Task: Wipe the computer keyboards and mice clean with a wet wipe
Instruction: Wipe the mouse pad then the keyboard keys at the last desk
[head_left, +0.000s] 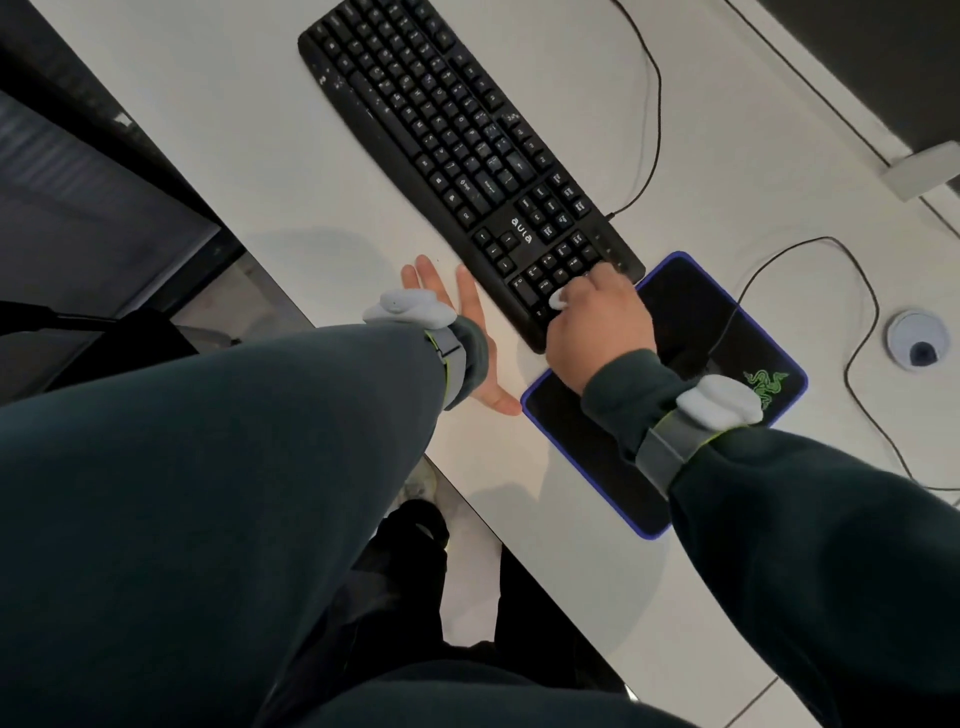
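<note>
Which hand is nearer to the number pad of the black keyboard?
Right. The right hand presses a wet wipe on the number pad; the left hand lies flat on the desk beside the keyboard.

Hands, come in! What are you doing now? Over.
Left hand flat on desk, open. Right hand holds wet wipe on keyboard, number-pad end. Mouse pad under right wrist; nothing blocking.

A white desk (208, 130) carries a black keyboard (457, 150). A blue-edged mouse pad (691, 306) touches the keyboard's number-pad end; a round cable port (917, 340) sits well apart.
</note>
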